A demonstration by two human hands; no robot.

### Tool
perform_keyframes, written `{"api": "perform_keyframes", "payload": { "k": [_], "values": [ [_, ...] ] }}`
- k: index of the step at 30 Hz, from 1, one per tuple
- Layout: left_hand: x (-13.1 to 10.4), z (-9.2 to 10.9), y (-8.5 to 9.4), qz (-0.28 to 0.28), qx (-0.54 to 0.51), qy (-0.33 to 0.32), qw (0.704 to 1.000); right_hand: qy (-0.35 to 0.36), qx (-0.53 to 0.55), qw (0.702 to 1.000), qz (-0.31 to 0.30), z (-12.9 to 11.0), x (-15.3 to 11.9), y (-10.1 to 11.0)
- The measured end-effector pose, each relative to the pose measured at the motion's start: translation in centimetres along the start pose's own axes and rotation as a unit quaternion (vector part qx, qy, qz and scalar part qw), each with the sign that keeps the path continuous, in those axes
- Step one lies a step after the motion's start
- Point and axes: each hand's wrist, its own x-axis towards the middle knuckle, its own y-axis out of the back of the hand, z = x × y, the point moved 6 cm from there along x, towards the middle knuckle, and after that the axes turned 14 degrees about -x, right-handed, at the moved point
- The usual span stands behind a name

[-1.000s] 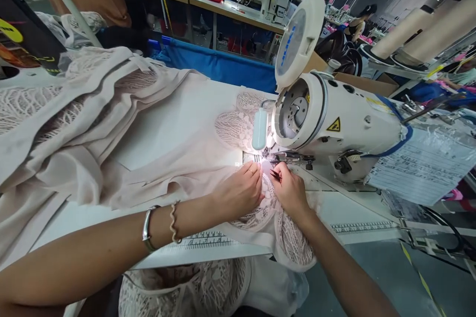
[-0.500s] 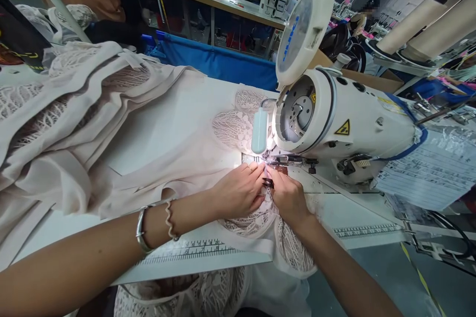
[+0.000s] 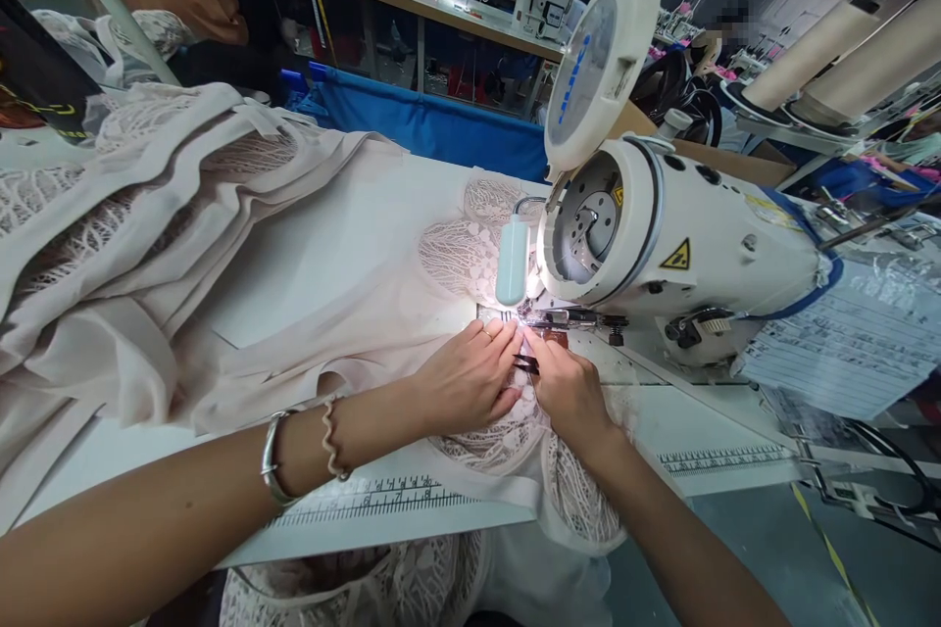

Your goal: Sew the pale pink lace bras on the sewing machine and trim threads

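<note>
A pale pink lace garment point(image 3: 489, 446) lies under the head of a white sewing machine point(image 3: 706, 225). My left hand point(image 3: 470, 372) rests palm down on it, fingers flat beside the lit presser-foot area and thumb apart. Just to its right, my right hand point(image 3: 569, 382) is closed, with its index fingertip at the fabric near the needle. Dark blades of what look like thread snips point(image 3: 525, 363) stick out from under its fingers. The needle and the exact stitching point are hidden by the fingers and glare.
A small pale lamp point(image 3: 513, 260) hangs close above the fingers. The machine's round cover point(image 3: 607, 64) stands raised. Piled pale fabric point(image 3: 147, 216) covers the left of the table. A ruler strip point(image 3: 382, 505) runs along the front edge, and thread cones point(image 3: 816, 49) stand at the right.
Both hands stay at the needle area with only slight finger shifts. The left forearm has moved a little to the left, and the snips' dark blades show at a slightly different angle.
</note>
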Motion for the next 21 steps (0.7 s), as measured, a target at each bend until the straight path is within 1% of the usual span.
{"api": "perform_keyframes", "payload": {
  "k": [6,9,12,14,16,18,21],
  "values": [
    [0.0,-0.2,-0.4,-0.003,0.008,0.006,1.000,-0.003,0.032,0.999,-0.009,0.1,0.2,-0.2],
    [0.1,-0.5,-0.2,0.003,0.009,0.010,1.000,-0.027,0.043,0.998,-0.044,0.3,0.6,-0.4],
    [0.1,0.1,0.1,-0.003,0.022,-0.029,0.999,-0.078,0.055,0.991,-0.099,1.2,0.7,-0.5],
    [0.1,0.8,0.1,-0.029,0.029,-0.067,0.997,-0.096,0.088,0.987,-0.097,1.9,0.6,0.0],
    [-0.1,1.5,0.0,-0.050,0.027,-0.089,0.994,-0.080,0.135,0.985,-0.076,2.1,0.4,0.7],
    [-0.4,1.6,0.1,-0.058,0.013,-0.091,0.994,-0.046,0.166,0.983,-0.062,2.1,0.2,1.1],
    [-0.5,1.0,0.3,-0.058,-0.027,-0.080,0.995,-0.016,0.167,0.984,-0.061,1.9,0.0,1.2]
  ]
}}
